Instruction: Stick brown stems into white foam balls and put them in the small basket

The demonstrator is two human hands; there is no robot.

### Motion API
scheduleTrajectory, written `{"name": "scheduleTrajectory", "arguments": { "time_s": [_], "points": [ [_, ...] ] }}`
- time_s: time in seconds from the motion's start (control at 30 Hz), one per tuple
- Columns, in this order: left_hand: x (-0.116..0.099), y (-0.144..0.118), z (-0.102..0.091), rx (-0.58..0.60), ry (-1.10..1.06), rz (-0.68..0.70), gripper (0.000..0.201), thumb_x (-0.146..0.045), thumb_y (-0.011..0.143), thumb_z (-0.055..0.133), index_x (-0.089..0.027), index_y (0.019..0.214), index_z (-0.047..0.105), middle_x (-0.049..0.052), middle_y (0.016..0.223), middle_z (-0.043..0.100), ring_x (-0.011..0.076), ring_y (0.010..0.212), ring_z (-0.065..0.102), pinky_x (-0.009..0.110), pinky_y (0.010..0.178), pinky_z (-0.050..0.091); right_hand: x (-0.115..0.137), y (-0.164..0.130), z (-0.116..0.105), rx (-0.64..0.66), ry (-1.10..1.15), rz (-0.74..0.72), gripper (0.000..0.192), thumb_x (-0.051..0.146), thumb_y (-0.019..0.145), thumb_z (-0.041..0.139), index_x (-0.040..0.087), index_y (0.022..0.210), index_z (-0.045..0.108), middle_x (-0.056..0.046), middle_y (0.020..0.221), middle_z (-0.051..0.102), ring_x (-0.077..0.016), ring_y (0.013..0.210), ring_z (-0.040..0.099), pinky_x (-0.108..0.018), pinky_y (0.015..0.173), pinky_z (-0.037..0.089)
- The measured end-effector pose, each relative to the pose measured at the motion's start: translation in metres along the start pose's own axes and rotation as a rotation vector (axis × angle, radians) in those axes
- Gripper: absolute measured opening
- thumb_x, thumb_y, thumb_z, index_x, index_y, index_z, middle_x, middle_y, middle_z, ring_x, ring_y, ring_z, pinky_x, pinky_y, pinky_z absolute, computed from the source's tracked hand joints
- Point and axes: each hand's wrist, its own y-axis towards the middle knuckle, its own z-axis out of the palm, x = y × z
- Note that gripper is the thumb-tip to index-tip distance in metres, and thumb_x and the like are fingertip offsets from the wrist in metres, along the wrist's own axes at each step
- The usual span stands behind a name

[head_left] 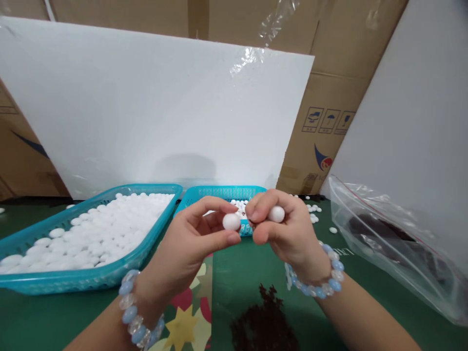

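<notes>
A white pellet (231, 222) is being pinched by the left hand (190, 243), another white piece (276, 214) by the right hand (288, 229); at ten o'clock, a blue tray (73, 280) is sitting heaped, the sorting seemingly far from finished.

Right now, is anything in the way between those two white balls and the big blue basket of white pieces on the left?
Nothing visible. The left hand pinches one white ball, the right hand another white ball. Open air lies toward the large basket.
</notes>
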Motion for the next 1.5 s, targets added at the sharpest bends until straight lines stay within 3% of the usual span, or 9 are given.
{"name": "scheduleTrajectory", "arguments": {
  "time_s": [0.37, 1.0, 1.5],
  "points": [
    [-0.0033, 0.0034, -0.0014, -0.042, -0.027, 0.032, 0.017, -0.016, 0.045, 0.066, -0.021, 0.06, 0.06, -0.006, 0.052, 0.058, 0.0044, 0.049, 0.051, 0.009, 0.046, 0.043, 0.0008, -0.002, -0.003, 0.204, -0.089, 0.025, 0.013, 0.006, 0.056, 0.058, 0.018, 0.058, 0.058, 0.004, 0.056, 0.053, -0.0036, 0.053, 0.048, -0.013, 0.047, 0.042],
    [-0.0029, 0.0004, -0.0047, 0.082, -0.051, 0.08, 0.014, -0.017, 0.045, 0.065, -0.018, 0.057, 0.058, -0.008, 0.055, 0.058, 0.0034, 0.051, 0.051, 0.01, 0.045, 0.042, 0.0042, -0.007, 0.0042, 0.149, -0.221, -0.025, 0.01, 0.009, 0.061, 0.053, 0.019, 0.059, 0.054, 0.004, 0.058, 0.049, -0.005, 0.052, 0.045, -0.016, 0.045, 0.039],
    [-0.0054, 0.0003, -0.0017, 0.022, -0.006, 0.088, 0.013, -0.017, 0.042, 0.066, -0.017, 0.053, 0.058, -0.008, 0.05, 0.052, 0.0014, 0.046, 0.047, 0.008, 0.042, 0.04, 0.0064, -0.0061, 0.0057, 0.171, -0.237, -0.008, 0.01, 0.009, 0.061, 0.052, 0.017, 0.055, 0.051, 0.004, 0.057, 0.047, -0.0044, 0.051, 0.043, -0.015, 0.044, 0.038]
  ]
}}
